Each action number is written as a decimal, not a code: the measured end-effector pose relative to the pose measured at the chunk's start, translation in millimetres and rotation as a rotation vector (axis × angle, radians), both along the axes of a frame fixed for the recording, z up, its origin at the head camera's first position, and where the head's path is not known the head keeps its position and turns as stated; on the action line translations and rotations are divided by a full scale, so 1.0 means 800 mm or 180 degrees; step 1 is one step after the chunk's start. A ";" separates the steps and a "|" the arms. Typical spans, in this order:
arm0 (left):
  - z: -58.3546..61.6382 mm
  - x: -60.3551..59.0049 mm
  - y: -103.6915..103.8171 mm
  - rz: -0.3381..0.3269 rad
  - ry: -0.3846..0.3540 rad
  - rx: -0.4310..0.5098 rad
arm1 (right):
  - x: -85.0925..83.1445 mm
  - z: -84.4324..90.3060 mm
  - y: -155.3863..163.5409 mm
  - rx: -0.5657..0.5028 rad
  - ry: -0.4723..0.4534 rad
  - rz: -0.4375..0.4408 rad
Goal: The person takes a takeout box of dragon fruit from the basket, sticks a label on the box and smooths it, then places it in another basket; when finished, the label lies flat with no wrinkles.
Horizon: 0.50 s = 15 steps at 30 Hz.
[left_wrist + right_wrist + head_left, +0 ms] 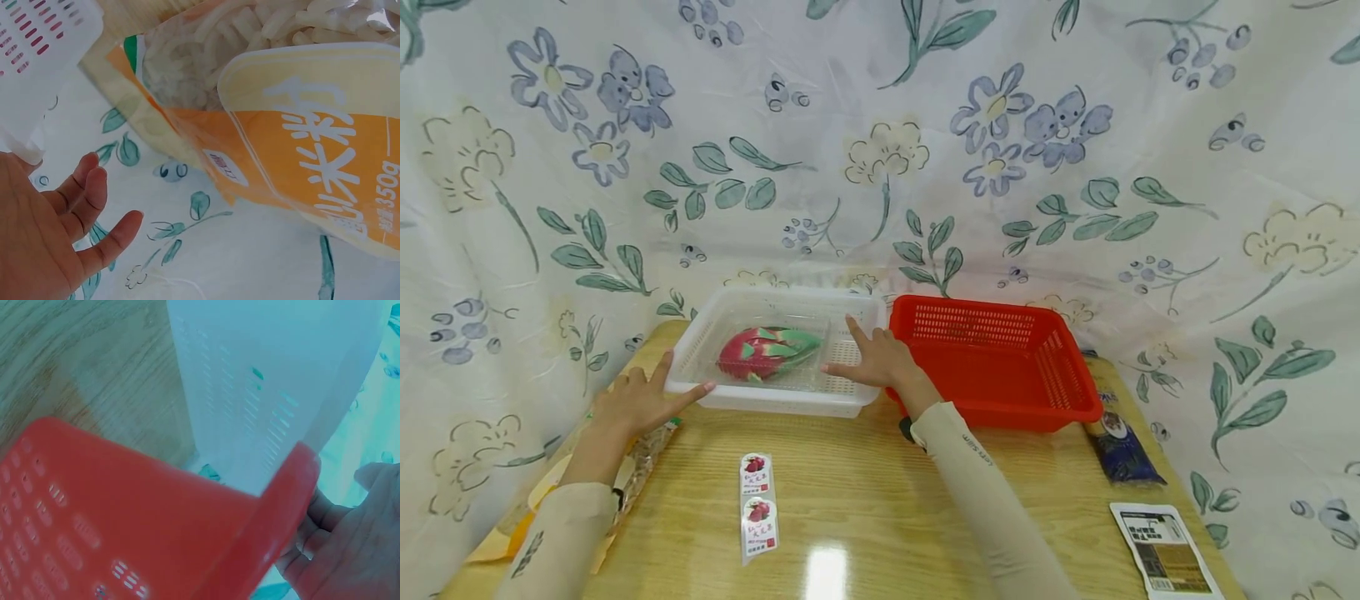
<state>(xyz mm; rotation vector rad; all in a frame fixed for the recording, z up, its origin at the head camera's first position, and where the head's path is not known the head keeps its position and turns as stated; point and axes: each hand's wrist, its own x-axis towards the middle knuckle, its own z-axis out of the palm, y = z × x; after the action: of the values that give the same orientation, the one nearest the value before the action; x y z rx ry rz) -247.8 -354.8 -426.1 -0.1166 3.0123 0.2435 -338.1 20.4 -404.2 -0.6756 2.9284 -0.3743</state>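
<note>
A white perforated basket [778,398] is seen just left of centre in the head view, standing on a wooden table [880,500]. Inside it a dragon fruit [766,351] is lying under clear wrapping. The left hand [643,400] is laid against the basket's lower left corner, fingers straight and spread, nothing being gripped; in the left wrist view the same hand [50,240] is shown open beside the white rim [37,69]. The right hand [874,360] is placed flat at the basket's right end, fingers extended, thumb pointing toward the fruit; nothing is held by it either. In the right wrist view its fingers [325,540] are partly hidden behind the rim of the red basket [125,519], so their exact contact there cannot be told.

The red basket [1000,392] is standing touching or just beside the white one, to the right of centre. A strip of fruit stickers [757,504] is lying in the lower middle, a noodle packet [294,137] under the left forearm at lower left, a dark packet [1122,450] and a printed card [1165,550] at lower right.

Since the white basket is only pressed between flat palms, it could slip or tilt if it were lifted, and the fruit could roll to one end. The right wrist could be caught on the red rim, and the noodle packet could be dragged by the left sleeve.
</note>
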 end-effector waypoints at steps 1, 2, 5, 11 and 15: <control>0.000 0.000 0.000 0.0001 -0.0004 0.0003 | 0.000 0.000 -0.001 -0.0007 0.0010 0.0010; 0.001 0.001 0.000 0.0004 -0.0010 0.0004 | -0.001 -0.001 -0.003 -0.0007 0.0020 0.0019; 0.001 0.000 0.000 0.0008 -0.0030 0.0017 | -0.003 -0.004 -0.006 0.0053 0.0069 0.0041; -0.002 -0.001 -0.001 0.0001 -0.0035 0.0013 | -0.007 -0.009 -0.017 0.0232 0.0119 0.0024; -0.002 -0.002 -0.001 -0.0002 -0.0031 0.0014 | -0.007 -0.010 -0.022 0.0310 0.0175 0.0016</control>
<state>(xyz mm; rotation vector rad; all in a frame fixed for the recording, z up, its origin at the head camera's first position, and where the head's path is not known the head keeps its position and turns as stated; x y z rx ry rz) -249.2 -355.5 -427.9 -0.1159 3.0019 0.2489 -343.5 2.5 -412.2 -0.6903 2.9729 -0.2141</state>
